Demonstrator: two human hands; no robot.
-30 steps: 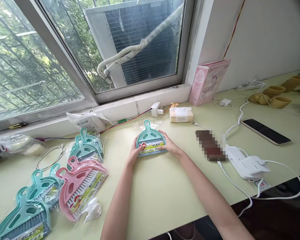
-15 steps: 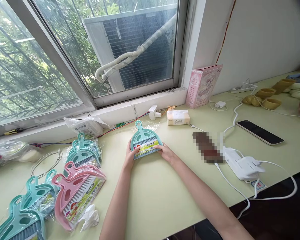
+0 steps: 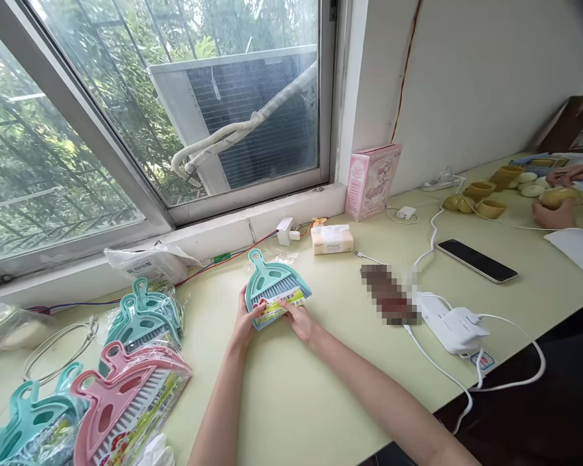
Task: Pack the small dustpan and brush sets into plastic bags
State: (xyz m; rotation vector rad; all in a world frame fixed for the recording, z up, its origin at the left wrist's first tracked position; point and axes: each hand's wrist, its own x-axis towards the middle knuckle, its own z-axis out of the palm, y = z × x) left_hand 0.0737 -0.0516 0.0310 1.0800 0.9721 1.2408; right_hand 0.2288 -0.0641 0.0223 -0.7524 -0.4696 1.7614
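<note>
A teal dustpan and brush set (image 3: 273, 285) in clear plastic, with a yellow-green label across its bristles, is held above the table, tilted down to the right. My left hand (image 3: 247, 320) is closed on its lower left corner, thumb over the label. At the lower edge my right hand (image 3: 298, 320) pinches the set, a digit lying on the label; its other fingers are partly hidden. To the left lie wrapped pink dustpan sets (image 3: 131, 401), with teal sets (image 3: 143, 317) behind them and more teal sets (image 3: 34, 421) at the front left.
A tissue pack (image 3: 333, 239) and a pink box (image 3: 372, 181) stand near the window. On the right are a phone (image 3: 477, 260), a white power strip (image 3: 449, 323) with cables, and yellow cup-like pieces (image 3: 490, 208). Another person's hands (image 3: 556, 210) hold a yellowish object at far right.
My right hand has shifted from the set's right side to the lower edge near its middle. The set now tilts down to the right. The view has turned right, showing another person's hands more fully.
</note>
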